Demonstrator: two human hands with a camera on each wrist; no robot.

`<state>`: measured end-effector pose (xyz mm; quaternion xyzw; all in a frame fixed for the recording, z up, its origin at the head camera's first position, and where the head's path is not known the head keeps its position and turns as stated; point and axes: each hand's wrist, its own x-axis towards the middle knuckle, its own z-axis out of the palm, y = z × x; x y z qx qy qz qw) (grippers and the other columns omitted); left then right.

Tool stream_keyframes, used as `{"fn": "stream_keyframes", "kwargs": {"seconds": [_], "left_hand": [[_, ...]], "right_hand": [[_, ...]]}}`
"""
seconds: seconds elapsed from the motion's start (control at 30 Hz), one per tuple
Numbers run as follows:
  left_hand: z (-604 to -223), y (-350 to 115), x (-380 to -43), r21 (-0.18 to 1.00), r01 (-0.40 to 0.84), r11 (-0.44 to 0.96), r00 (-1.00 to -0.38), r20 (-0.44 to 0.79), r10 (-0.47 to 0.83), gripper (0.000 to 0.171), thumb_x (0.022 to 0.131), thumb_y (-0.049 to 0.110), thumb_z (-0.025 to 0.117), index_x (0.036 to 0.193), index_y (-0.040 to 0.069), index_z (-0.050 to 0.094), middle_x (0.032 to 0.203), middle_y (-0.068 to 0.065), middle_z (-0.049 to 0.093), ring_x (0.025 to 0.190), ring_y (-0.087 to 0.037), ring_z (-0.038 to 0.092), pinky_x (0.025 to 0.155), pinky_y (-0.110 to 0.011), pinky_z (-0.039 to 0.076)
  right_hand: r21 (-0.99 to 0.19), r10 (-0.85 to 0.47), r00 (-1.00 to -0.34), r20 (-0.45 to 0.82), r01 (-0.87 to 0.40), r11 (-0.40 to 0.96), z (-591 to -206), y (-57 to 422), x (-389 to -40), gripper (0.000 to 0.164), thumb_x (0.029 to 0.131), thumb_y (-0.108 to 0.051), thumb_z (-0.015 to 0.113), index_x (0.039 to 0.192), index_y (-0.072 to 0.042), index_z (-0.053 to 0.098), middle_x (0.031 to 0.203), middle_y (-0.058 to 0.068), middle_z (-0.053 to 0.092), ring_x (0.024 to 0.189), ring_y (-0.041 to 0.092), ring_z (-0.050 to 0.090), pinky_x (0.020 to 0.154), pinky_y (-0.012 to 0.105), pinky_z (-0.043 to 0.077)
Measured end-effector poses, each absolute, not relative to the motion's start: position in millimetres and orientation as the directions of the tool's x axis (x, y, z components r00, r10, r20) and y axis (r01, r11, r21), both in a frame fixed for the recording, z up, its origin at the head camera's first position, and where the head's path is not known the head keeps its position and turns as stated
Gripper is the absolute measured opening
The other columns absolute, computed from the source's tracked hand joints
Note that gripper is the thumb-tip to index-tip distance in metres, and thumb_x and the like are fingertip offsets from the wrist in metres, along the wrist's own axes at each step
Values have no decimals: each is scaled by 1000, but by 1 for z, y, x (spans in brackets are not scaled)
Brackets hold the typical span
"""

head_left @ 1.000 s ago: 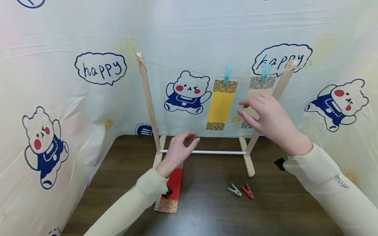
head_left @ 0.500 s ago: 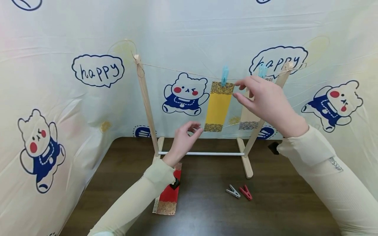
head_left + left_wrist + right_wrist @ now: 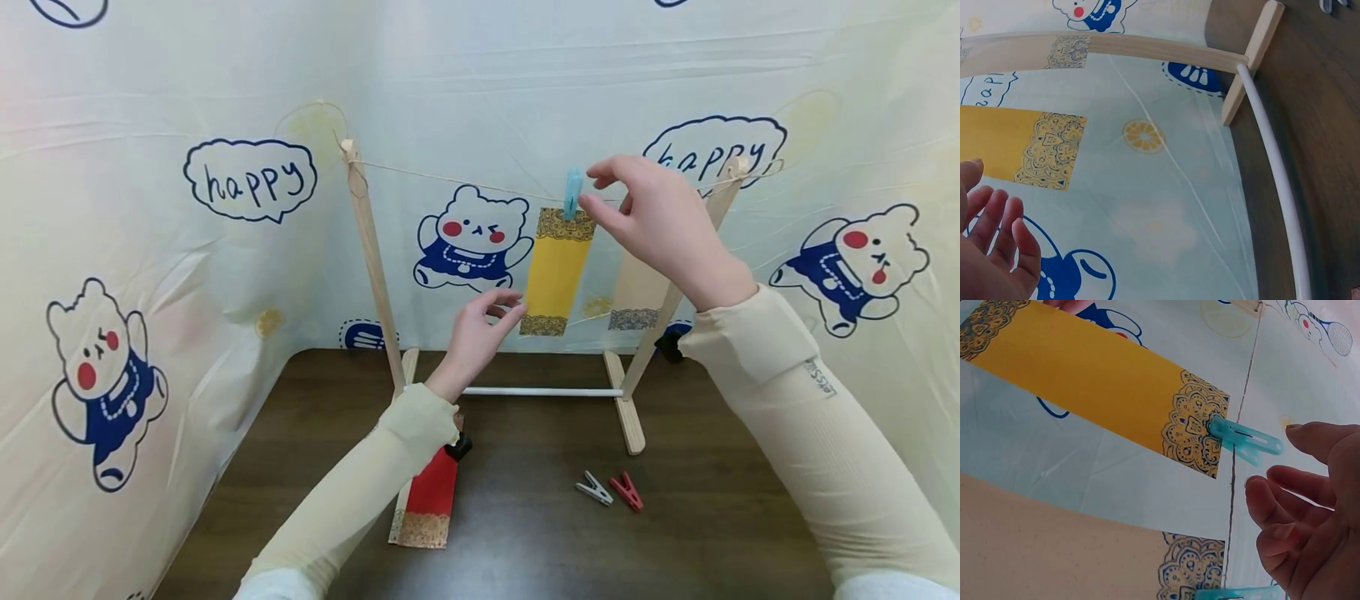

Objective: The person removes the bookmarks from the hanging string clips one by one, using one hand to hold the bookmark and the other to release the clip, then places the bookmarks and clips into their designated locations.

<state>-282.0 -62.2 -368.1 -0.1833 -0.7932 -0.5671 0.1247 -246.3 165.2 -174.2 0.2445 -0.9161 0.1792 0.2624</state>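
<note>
A yellow paper strip (image 3: 558, 271) with patterned ends hangs from the string, held by a light blue clothespin (image 3: 573, 193). My right hand (image 3: 660, 221) is beside that clothespin, thumb and fingers spread apart around its handle end; the right wrist view shows a gap between the fingertips and the clothespin (image 3: 1247, 437). Lower down, my left hand (image 3: 482, 333) is near the yellow strip's bottom edge with its fingers loosely bent and nothing in them. A beige strip (image 3: 637, 292) hangs to the right, partly behind my right hand, with its own blue clothespin (image 3: 1241, 592) in the right wrist view.
A wooden rack (image 3: 375, 258) with a white crossbar (image 3: 547, 392) carries the string (image 3: 450, 178). On the dark table (image 3: 540, 542) lie a grey clothespin (image 3: 595, 488), a red clothespin (image 3: 626, 491) and a red strip (image 3: 431, 492) over a pale one, partly under my left sleeve.
My right hand has risen and moved left, from in front of the beige strip to the yellow strip's clothespin. My left hand has moved up and right toward the yellow strip's lower end.
</note>
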Motion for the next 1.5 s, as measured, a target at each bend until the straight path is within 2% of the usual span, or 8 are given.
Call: {"fn": "stream_keyframes", "kwargs": {"seconds": [0.17,0.3,0.4,0.5,0.73,1.03,1.3,1.5], "left_hand": [[-364,-58,-287,873,417,252,-908,392,145,24,102,28,70,120,13,74,111,-1,73,99,-20,63,86,-35,54],[-364,-56,-291,873,424,243,-905,395,161,24,101,26,71,119,11,75,109,-4,74,97,-21,65,85,-33,53],[-364,-54,-294,867,434,245,-899,401,176,23,101,24,71,117,8,75,107,-6,75,96,-21,65,84,-31,53],[-364,-51,-295,865,437,248,-897,400,186,21,101,23,71,115,7,76,105,-6,75,95,-21,65,84,-31,53],[-362,-49,-296,867,439,235,-895,399,199,18,101,20,70,111,6,76,101,-7,74,93,-22,64,87,-38,55],[-363,-49,-294,877,420,233,-904,380,196,16,101,19,71,109,7,77,99,-7,74,88,-21,64,79,-28,53],[-364,-50,-295,872,437,221,-896,401,190,15,101,18,71,108,6,77,97,-7,75,85,-20,64,76,-27,53],[-363,-51,-296,871,447,205,-891,412,191,16,101,19,71,108,7,77,97,-6,74,86,-20,64,79,-28,54]], "right_hand": [[-282,-331,-801,499,-512,812,-169,160,-255,48,107,-33,60,148,-9,55,138,11,66,77,26,64,64,33,47],[-348,-319,-843,433,-483,804,-169,158,-261,51,107,-31,59,153,-11,49,144,12,62,77,28,71,64,29,46],[-369,-319,-856,407,-473,800,-170,156,-264,53,108,-30,58,156,-11,46,146,13,60,76,28,70,62,29,45],[-372,-318,-860,400,-469,801,-171,155,-264,53,108,-30,57,157,-13,45,146,14,60,74,27,69,60,30,44],[-397,-313,-856,412,-478,784,-172,156,-265,51,109,-30,55,157,-15,47,142,14,62,72,26,68,59,29,43],[-430,-313,-842,440,-503,749,-174,156,-267,44,109,-29,56,150,-14,55,132,13,67,66,21,65,60,27,42],[-459,-302,-835,459,-514,724,-174,155,-268,40,107,-27,60,143,-10,58,124,12,69,67,22,64,61,25,43],[-460,-300,-820,487,-533,710,-174,157,-269,33,106,-24,62,135,-7,58,123,9,68,67,21,64,63,25,45]]}}
